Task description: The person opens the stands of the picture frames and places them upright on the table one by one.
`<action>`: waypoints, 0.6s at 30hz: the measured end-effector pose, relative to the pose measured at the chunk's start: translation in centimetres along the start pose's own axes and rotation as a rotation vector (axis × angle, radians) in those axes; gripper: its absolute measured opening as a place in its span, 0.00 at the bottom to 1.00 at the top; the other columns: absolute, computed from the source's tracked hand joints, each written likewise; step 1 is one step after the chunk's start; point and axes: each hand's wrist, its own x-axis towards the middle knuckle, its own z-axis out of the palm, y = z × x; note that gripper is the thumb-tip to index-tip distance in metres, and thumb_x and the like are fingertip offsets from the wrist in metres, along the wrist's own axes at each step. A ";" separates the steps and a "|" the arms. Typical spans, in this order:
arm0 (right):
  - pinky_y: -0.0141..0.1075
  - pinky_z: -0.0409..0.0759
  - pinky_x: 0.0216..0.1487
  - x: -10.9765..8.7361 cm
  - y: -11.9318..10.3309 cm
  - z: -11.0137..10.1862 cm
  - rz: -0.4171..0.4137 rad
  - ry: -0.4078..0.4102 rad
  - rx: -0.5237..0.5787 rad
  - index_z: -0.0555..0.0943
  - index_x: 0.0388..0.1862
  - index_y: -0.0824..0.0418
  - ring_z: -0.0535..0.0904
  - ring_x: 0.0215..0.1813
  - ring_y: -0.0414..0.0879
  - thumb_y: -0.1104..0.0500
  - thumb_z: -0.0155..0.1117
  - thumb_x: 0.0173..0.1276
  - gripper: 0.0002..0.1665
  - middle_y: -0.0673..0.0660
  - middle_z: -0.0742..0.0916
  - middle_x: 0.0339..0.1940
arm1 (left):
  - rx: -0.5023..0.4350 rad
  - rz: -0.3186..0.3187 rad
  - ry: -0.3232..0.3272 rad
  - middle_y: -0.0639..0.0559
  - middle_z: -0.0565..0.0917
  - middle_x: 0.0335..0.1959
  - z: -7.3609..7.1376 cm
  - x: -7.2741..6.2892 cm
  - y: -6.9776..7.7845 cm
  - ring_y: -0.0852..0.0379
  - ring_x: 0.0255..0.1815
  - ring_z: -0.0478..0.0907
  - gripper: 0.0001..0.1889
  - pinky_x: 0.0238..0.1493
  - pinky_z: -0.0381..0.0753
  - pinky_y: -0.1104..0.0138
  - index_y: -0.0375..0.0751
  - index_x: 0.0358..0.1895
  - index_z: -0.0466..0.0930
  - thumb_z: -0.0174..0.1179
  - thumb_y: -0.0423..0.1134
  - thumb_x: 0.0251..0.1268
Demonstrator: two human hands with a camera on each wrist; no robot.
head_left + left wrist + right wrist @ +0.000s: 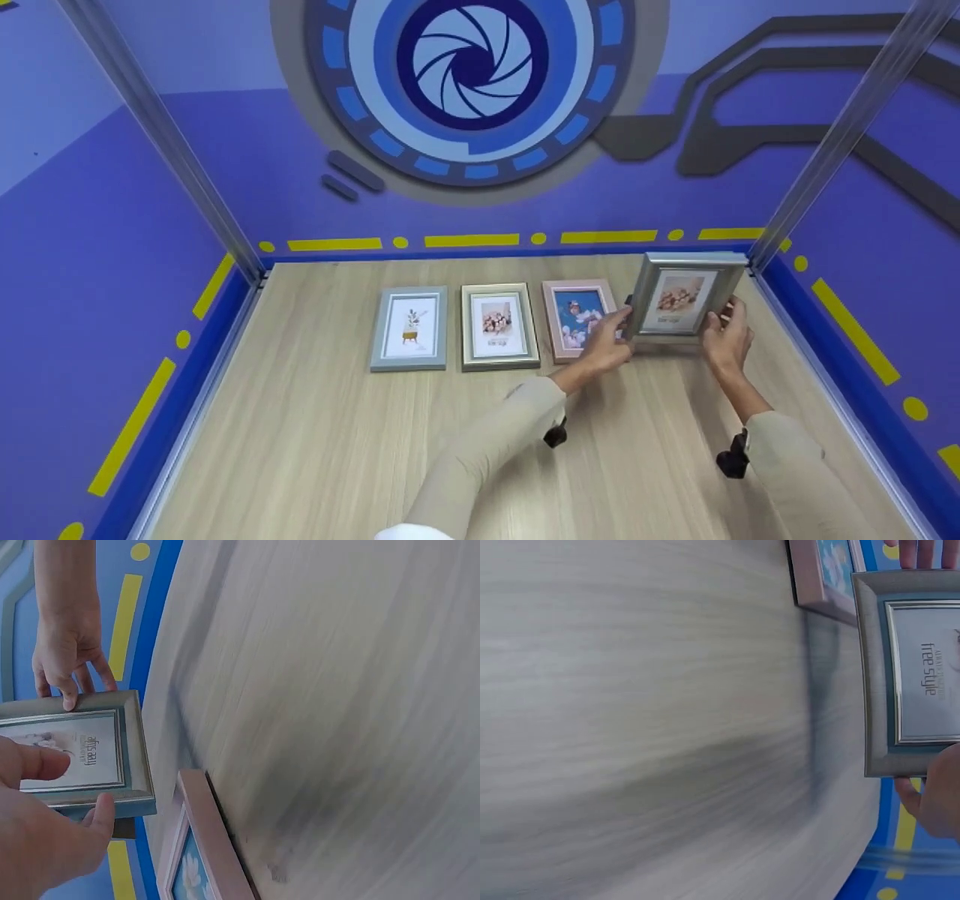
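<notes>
Held frame (684, 298) above wood tabletop (315, 450) (3 purple walls (67, 262)).

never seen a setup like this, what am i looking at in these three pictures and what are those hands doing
There is no robot here: these are a person's two bare hands. The wide picture comes from a camera on the head, looking forward and down. The other two come from cameras worn on the left and right wrists, so they look turned sideways.

On the wood-patterned surface lie three picture frames in a row: a grey-blue frame, a pale gold frame and a pink frame. The left hand and right hand grip a fourth, the silver-grey frame, by its sides, tilted up.
</notes>
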 end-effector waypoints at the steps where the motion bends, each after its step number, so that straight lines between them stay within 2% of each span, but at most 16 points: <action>1: 0.59 0.72 0.68 0.1 0.3 -0.2 0.012 0.004 -0.001 0.64 0.74 0.69 0.76 0.67 0.69 0.69 0.47 0.78 0.27 0.75 0.77 0.66 | 0.016 0.006 -0.008 0.32 0.75 0.66 0.4 0.1 0.0 0.40 0.65 0.78 0.38 0.59 0.82 0.69 0.30 0.75 0.65 0.58 0.21 0.55; 4: 0.58 0.73 0.68 0.4 1.2 -0.6 0.046 0.014 -0.009 0.63 0.75 0.68 0.76 0.67 0.68 0.69 0.47 0.79 0.27 0.74 0.77 0.67 | 0.048 -0.014 -0.033 0.35 0.74 0.64 1.4 0.4 0.0 0.42 0.63 0.76 0.41 0.62 0.75 0.72 0.34 0.76 0.64 0.61 0.24 0.53; 5: 0.58 0.73 0.68 0.5 1.5 -0.8 0.048 0.017 -0.012 0.63 0.75 0.69 0.76 0.67 0.68 0.69 0.47 0.79 0.27 0.74 0.77 0.67 | 0.035 -0.032 -0.043 0.36 0.74 0.65 1.7 0.5 -0.1 0.43 0.63 0.75 0.42 0.62 0.74 0.72 0.35 0.77 0.63 0.62 0.24 0.53; 10: 0.59 0.72 0.68 0.7 2.5 -1.5 0.061 0.009 -0.019 0.62 0.76 0.69 0.75 0.67 0.68 0.69 0.46 0.79 0.28 0.75 0.76 0.68 | -0.070 -0.107 -0.107 0.38 0.72 0.69 2.9 0.4 -0.4 0.43 0.70 0.73 0.44 0.71 0.73 0.64 0.40 0.79 0.60 0.64 0.25 0.55; 14: 0.60 0.72 0.69 0.8 3.4 -2.0 0.081 0.000 -0.036 0.61 0.76 0.69 0.74 0.68 0.69 0.69 0.45 0.79 0.28 0.76 0.75 0.69 | -0.142 -0.166 -0.166 0.41 0.69 0.75 3.6 -0.1 -0.7 0.43 0.76 0.68 0.43 0.73 0.72 0.62 0.42 0.80 0.59 0.63 0.26 0.58; 18: 0.60 0.71 0.70 0.7 4.2 -2.4 0.129 -0.016 -0.060 0.59 0.77 0.68 0.73 0.69 0.69 0.68 0.43 0.79 0.29 0.75 0.75 0.69 | -0.175 -0.204 -0.220 0.43 0.64 0.80 4.0 -0.4 -0.8 0.41 0.78 0.65 0.42 0.74 0.71 0.62 0.42 0.80 0.58 0.62 0.29 0.61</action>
